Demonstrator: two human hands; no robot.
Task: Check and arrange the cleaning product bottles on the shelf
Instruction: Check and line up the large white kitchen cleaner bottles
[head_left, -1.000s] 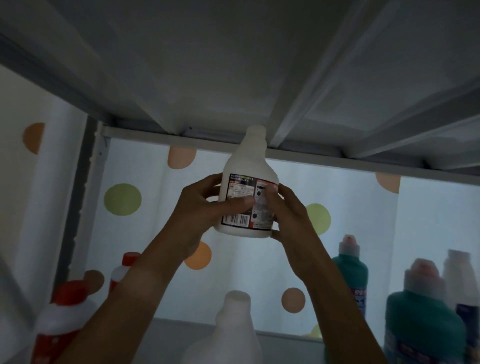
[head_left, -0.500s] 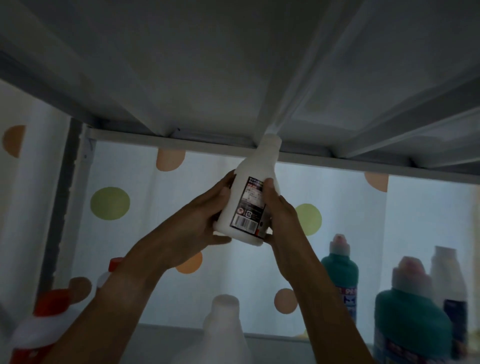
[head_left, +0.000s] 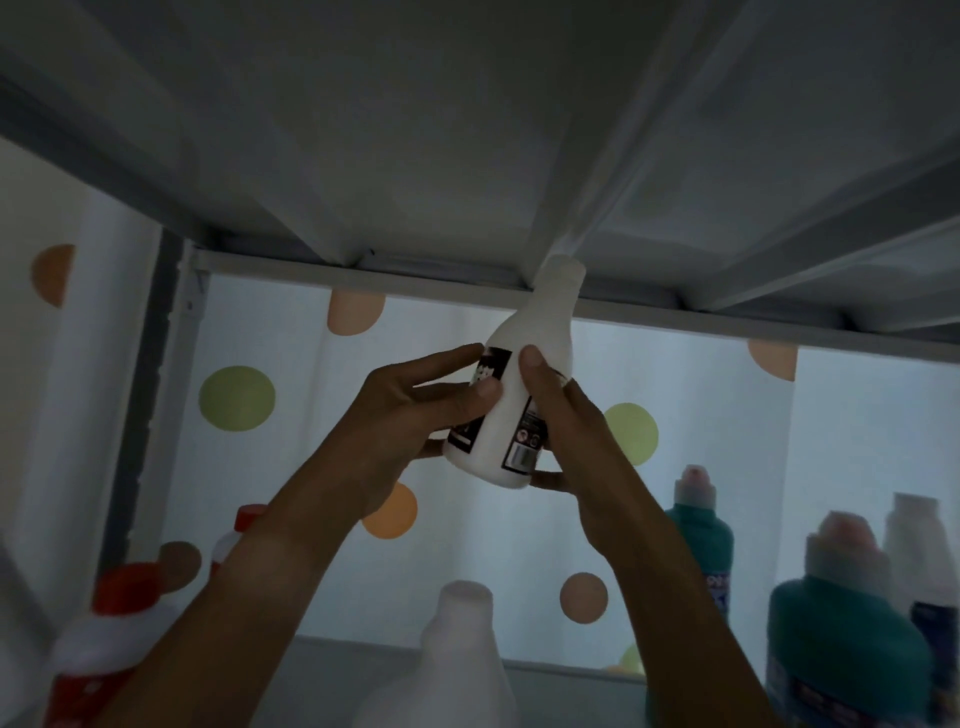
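While both hands hold it aloft, the left hand (head_left: 415, 415) with fingers and thumb curled round its label side and the right hand (head_left: 566, 415) cupping the other side and base, the white bottle (head_left: 519, 395) tilts, neck near the shelf underside (head_left: 467, 130), probably so its label can be read. Below stand a white bottle (head_left: 457, 670), red-capped bottles (head_left: 104, 639) left, teal bottles (head_left: 841, 654) right, before a polka-dot curtain (head_left: 239, 397).

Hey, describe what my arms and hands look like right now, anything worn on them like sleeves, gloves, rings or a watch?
Both forearms are bare with no sleeves in view. The left hand and right hand wear no gloves. No rings, watch or wristband show, though the dim light hides fine detail.
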